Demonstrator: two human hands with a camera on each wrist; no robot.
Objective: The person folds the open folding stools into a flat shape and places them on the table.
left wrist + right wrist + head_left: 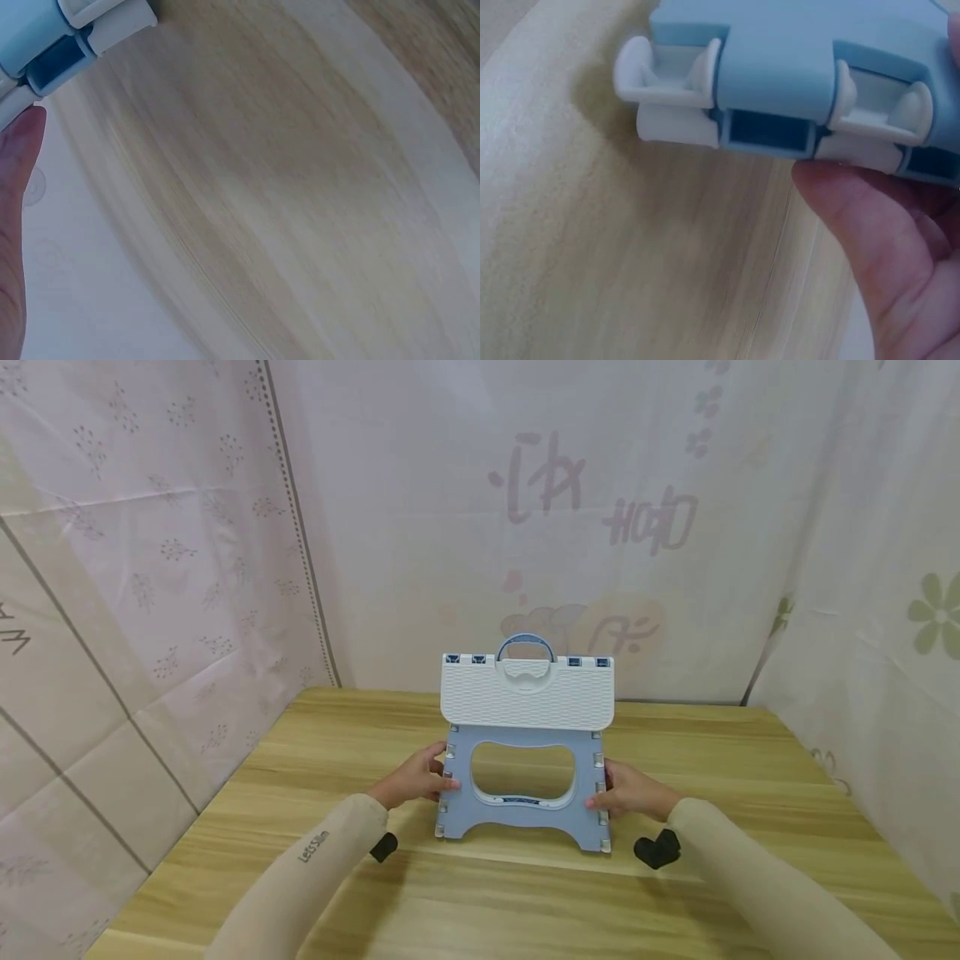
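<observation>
A folding step stool (527, 695) with a white textured top and light-blue legs stands folded and upright on the wooden table. Its blue carry handle (527, 638) arches over the upper edge, and a large opening shows the table behind. My left hand (418, 778) grips the left side edge, thumb on the front face. On the opposite edge my right hand (633, 789) holds the stool the same way. In the right wrist view the thumb (877, 232) presses near the white and blue hinge joints (776, 135). The left wrist view shows only a corner of the stool (45, 37).
The wood-grain table (465, 902) spreads around the stool on all sides. Patterned pale cloth (420, 510) hangs behind it and along both sides. Black straps (657, 849) show at the wrists below the cream sleeves.
</observation>
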